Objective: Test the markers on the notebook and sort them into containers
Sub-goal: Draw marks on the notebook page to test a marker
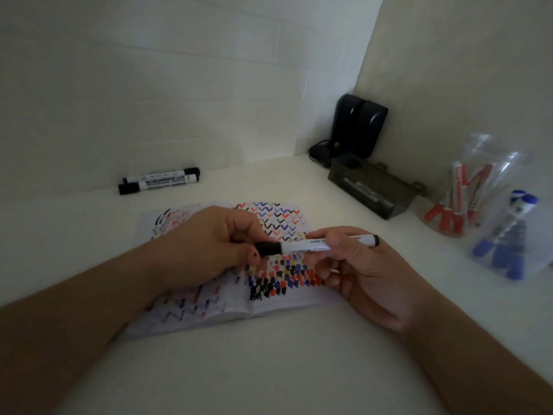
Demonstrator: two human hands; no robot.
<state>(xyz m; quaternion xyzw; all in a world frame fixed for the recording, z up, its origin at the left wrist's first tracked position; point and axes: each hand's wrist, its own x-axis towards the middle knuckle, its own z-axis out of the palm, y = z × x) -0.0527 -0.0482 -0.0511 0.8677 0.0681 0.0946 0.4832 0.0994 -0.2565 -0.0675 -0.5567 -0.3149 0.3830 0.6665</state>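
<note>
Head: left hand (209, 250) pinches cap (268, 248), right hand (356, 265) grips marker (311, 244).

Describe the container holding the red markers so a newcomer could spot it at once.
Look along the right wall, past the black speakers and dark box. The clear cup of red markers stands upright; the neighbouring clear container holds blue ones.

A pair of tall, glossy black speakers (360, 127) stood in the corner where the white walls (179, 85) met. Just in front lay a dark rectangular box (371, 193) on the white tabletop (269, 369).
</note>
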